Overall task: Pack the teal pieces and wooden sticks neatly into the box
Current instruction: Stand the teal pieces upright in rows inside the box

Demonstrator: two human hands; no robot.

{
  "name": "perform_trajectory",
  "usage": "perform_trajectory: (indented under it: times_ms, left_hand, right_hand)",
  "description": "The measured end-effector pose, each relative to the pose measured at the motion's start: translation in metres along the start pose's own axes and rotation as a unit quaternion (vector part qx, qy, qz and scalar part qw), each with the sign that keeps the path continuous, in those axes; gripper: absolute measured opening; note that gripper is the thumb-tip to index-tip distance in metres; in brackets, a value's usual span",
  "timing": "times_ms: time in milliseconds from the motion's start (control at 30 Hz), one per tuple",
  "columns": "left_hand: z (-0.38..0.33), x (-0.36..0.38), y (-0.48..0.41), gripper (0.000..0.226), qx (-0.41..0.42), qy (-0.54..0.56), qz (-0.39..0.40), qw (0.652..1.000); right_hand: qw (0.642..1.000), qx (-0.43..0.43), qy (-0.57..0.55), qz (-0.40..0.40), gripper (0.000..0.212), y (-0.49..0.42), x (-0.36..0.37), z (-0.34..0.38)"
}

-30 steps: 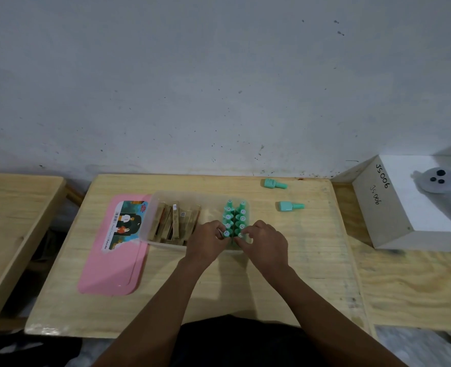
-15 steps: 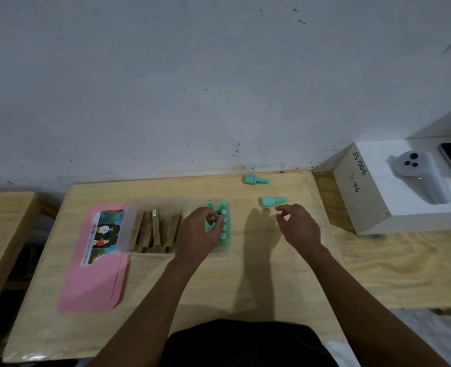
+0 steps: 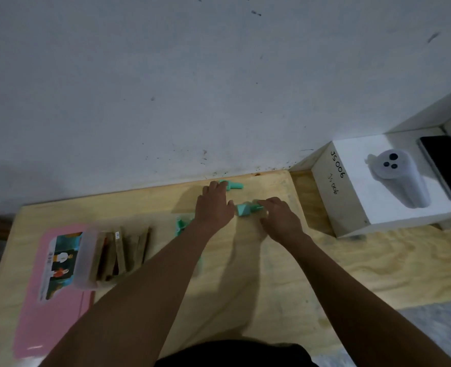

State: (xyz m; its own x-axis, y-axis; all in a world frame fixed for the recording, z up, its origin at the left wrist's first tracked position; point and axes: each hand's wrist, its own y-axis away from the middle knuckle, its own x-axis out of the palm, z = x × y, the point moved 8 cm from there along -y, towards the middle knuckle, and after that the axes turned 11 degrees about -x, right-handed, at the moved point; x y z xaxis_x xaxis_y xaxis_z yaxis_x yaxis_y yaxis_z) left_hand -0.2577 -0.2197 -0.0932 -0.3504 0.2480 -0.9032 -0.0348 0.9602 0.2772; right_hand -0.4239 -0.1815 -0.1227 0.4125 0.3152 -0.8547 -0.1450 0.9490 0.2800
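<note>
Two loose teal pieces lie near the far edge of the wooden table [image 3: 245,287]. My left hand [image 3: 213,205] reaches across to the far teal piece [image 3: 233,185], its fairly straight fingertips touching the piece's left end. My right hand [image 3: 277,217] pinches the thin stem of the near teal piece [image 3: 244,209]. The clear plastic box [image 3: 85,260] stands at the left with wooden sticks [image 3: 125,250] on edge inside. Several packed teal pieces [image 3: 181,225] show at its right end, mostly hidden by my left forearm.
A pink lid [image 3: 47,319] with a picture label lies under and left of the box. To the right a white cardboard box [image 3: 351,205] carries a white controller [image 3: 396,176] and a dark phone [image 3: 447,165]. A wall runs along the table's far edge.
My left hand left the box and reached to the far teal piece. My right hand closed in on the near teal piece. The camera tilted and shifted right.
</note>
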Motion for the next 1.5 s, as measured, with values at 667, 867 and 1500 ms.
perform_trajectory:
  times_ms: [667, 867, 1500]
  left_hand:
    - [-0.006, 0.030, -0.064, 0.029, 0.092, -0.209, -0.005, 0.974]
    - [0.002, -0.009, -0.048, 0.025, 0.016, 0.098, 0.042, 0.994]
    - [0.094, -0.065, 0.100, 0.021, -0.122, 0.553, 0.148, 0.811]
  right_hand:
    - [0.984, 0.049, -0.170, -0.033, 0.034, -0.016, 0.003, -0.020]
    - [0.949, 0.077, -0.263, -0.157, 0.029, 0.014, -0.024, -0.019]
    - [0.911, -0.003, -0.373, -0.174, 0.039, 0.081, -0.029, 0.097]
